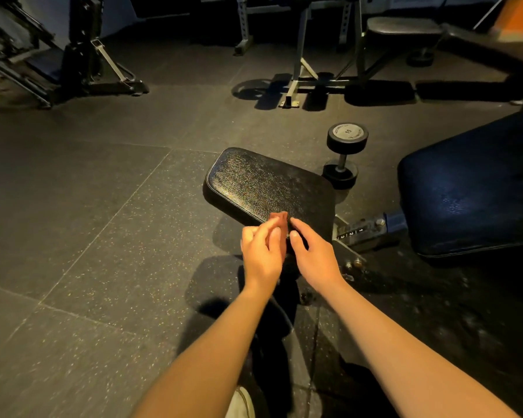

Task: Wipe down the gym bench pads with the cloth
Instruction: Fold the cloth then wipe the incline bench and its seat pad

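Centrally, your left hand [263, 254] is curled, its fingers and thumb closed round a small reddish-brown cloth [280, 219], of which only a folded corner shows above the knuckles. Your right hand [314, 256] lies just beside it, thumb and forefinger bent toward the same cloth. Whether they pinch it or merely touch it cannot be told, since the gap between the two hands is in shadow. Both hands meet at the near edge of the seat pad [263, 182], and the cloth lies against that edge, toward its right end. The seat pad is black, grained and glossy, with rounded corners and a piped seam. To its right, across a gap, is the larger back pad [471, 188], dark blue, which runs out of view at the right. Between the two pads the steel bench frame [372, 229] shows, with a numbered adjustment plate and bolts. Just beyond the seat pad's far right corner a dumbbell [344, 152] stands on end, its upper head marked 15. All of this stands on speckled rubber floor tiles [88, 206]. At the bottom edge the toe of a pale shoe [242, 402] shows between your forearms. Farther off stand a grey rack [299, 55], a second bench [402, 27] and a dark machine [82, 49] at upper left.
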The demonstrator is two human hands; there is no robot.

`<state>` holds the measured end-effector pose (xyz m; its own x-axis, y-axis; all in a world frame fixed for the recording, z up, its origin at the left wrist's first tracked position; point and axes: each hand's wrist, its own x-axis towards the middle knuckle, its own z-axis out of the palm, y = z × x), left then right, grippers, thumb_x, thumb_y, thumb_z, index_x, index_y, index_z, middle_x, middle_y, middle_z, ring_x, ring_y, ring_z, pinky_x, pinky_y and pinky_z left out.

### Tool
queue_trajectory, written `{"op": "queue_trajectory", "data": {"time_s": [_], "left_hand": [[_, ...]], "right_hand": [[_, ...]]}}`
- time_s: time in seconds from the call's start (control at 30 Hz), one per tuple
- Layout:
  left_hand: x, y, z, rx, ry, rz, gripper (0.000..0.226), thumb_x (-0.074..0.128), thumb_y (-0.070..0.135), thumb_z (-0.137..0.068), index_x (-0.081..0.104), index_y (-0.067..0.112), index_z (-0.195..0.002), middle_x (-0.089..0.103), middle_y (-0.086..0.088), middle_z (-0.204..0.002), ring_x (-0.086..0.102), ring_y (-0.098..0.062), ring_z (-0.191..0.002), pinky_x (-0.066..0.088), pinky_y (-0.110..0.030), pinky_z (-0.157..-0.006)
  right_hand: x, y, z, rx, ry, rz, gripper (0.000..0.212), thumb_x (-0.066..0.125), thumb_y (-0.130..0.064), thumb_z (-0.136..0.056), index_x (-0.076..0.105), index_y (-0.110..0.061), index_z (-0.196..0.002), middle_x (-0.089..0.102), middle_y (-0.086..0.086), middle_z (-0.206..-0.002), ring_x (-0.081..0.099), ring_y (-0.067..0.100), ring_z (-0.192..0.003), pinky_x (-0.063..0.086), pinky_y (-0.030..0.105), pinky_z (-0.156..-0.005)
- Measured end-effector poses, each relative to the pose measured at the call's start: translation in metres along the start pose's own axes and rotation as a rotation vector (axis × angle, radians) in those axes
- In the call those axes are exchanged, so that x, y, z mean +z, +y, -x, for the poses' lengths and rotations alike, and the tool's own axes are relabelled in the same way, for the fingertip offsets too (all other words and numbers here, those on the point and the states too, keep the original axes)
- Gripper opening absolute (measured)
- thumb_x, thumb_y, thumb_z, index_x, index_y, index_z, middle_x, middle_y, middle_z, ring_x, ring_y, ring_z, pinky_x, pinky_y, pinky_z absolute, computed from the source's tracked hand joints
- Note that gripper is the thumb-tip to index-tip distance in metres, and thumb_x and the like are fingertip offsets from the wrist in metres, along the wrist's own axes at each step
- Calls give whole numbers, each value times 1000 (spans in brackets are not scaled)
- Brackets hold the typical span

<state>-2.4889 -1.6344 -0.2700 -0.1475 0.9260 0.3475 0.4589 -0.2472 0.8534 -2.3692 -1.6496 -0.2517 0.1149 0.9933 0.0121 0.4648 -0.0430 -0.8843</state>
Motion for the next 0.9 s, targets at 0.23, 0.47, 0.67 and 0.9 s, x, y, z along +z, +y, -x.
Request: {"op": "queue_trajectory", "data": {"time_s": [0.23,0.47,0.67,0.9], "left_hand": [[6,10,-1,-110,114,-1,32,49,23,-105,64,23,-133,42,9,-113,49,-12,-111,41,-18,-101],[33,-1,25,-106,24,-46,33,49,25,-104,63,31,-134,47,2,-113,49,-17,-113,42,-33,-102],[40,15,56,-56,-178,56,29,56,15,-102,68,18,-129,64,-3,-119,48,19,-108,39,-8,-97],[15,57,-28,-113,-275,296,29,52,23,-103,68,30,-126,68,14,-122,60,-1,-118,46,-27,-105]], "right_hand": [[-23,13,0,25,-38,-15,40,44,-39,-105,51,-33,-144,53,-12,-146,45,7,-136,31,22,-110],[-38,36,17,106,-3,-97,39,47,-39,-104,53,-34,-142,54,-13,-144,46,5,-133,32,19,-105],[-41,26,34,121,94,-176,33,49,-30,-104,61,-29,-135,62,-14,-132,54,-1,-122,40,21,-106],[-48,-31,1,13,232,-338,31,53,-25,-103,61,-29,-133,64,-16,-127,58,-4,-117,47,20,-99]]}}
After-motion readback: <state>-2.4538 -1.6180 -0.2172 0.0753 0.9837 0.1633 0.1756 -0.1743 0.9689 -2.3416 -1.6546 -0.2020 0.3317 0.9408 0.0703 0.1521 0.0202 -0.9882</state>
